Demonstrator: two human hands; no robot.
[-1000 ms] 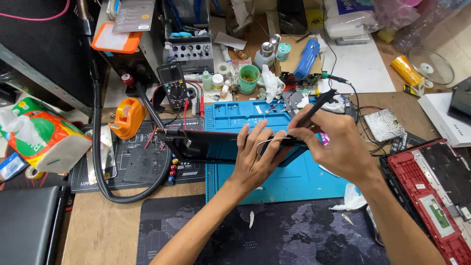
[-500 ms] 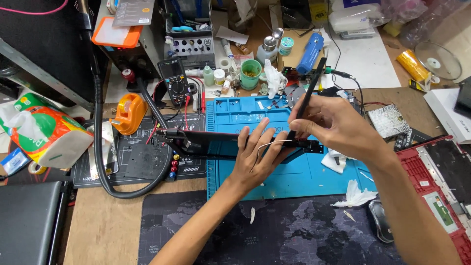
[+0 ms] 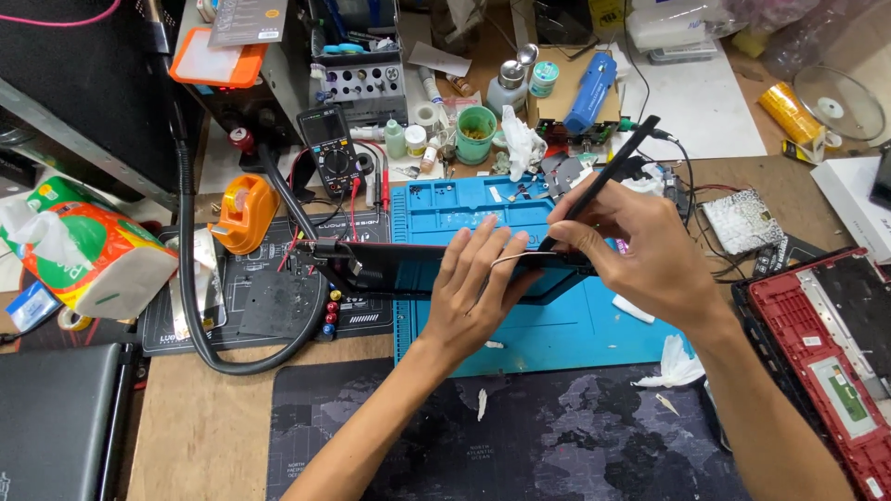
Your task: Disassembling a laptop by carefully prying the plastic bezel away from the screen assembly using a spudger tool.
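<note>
1. Two hands at work over a blue repair mat (image 3: pixel 557 325) on the bench (image 3: pixel 213 436), both on a dark flat device (image 3: pixel 408 267) standing on edge across the mat.
2. Left hand (image 3: pixel 473 297) laid flat against the near face of the device, fingers (image 3: pixel 487 243) spread apart and pressing, clamped on nothing.
3. Right hand (image 3: pixel 640 246) at the device's right end, fingers closed together on a black pen-like tool (image 3: pixel 608 172), held tilted, tip down at the device's top edge.
4. Thin pale wire (image 3: pixel 510 257) curving between the two hands, touching the device.
5. Just left of the device: a black mat (image 3: pixel 269 306), an orange tape dispenser (image 3: pixel 243 213) and a multimeter (image 3: pixel 329 148) with red leads.
6. Far right: a red laptop shell (image 3: pixel 826 353); far left: a tissue pack (image 3: pixel 88 250). Crumpled white tissue (image 3: pixel 673 369) at the blue mat's near right corner.
</note>
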